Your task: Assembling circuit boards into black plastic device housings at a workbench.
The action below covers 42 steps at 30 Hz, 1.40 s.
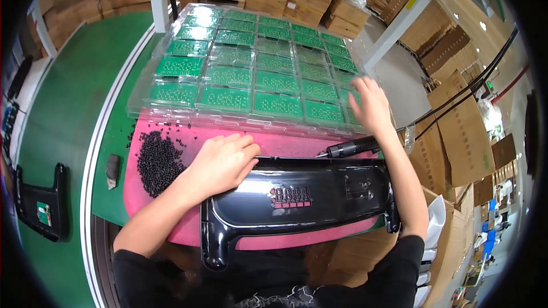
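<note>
A glossy black plastic housing (325, 208) with a slotted window and two downward arms lies in front of me. My left hand (225, 162) grips its far left edge, fingers bent over the rim. My right hand (371, 105) is at the right end of a clear plastic tray (222, 115), with thumb and fingers apart and nothing visible between them. Green circuit boards (277, 104) fill the tray in rows. A black electric screwdriver (354, 147) lies beyond the housing, under my right wrist.
Small black screws (157, 162) form a pile on the pink mat (268, 140). A small dark grey object (113, 168) sits left of it. Another black housing (43, 202) with a board lies on the green surface at left. Cardboard boxes (456, 137) stand at right; a cable runs from the screwdriver.
</note>
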### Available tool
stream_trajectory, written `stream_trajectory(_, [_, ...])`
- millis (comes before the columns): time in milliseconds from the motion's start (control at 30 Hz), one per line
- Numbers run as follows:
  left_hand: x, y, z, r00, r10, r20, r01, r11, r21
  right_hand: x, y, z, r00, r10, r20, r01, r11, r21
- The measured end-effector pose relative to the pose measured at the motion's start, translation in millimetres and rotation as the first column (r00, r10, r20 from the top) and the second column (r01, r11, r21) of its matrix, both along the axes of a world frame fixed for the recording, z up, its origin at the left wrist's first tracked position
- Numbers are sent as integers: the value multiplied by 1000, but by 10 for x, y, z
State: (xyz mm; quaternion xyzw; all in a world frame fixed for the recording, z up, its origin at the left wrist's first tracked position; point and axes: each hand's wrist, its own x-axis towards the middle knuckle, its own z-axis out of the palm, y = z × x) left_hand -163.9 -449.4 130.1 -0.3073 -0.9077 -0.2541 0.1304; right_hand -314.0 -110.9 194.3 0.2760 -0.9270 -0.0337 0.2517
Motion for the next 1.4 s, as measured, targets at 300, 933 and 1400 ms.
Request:
stream_trajectory(300, [-49, 9, -41, 994, -47, 95, 49, 999, -19, -1244, 115, -640, 920, -392, 13, 352, 840, 412])
stream_trajectory(933, [302, 207, 311, 740, -501, 450, -43, 631, 775, 1860, -527, 223, 179, 884, 433, 136, 413, -900])
stream_trajectory(1400, [502, 213, 372, 312, -649, 694, 420, 749, 512, 2354, -353, 28, 669, 491, 558, -83, 796, -600])
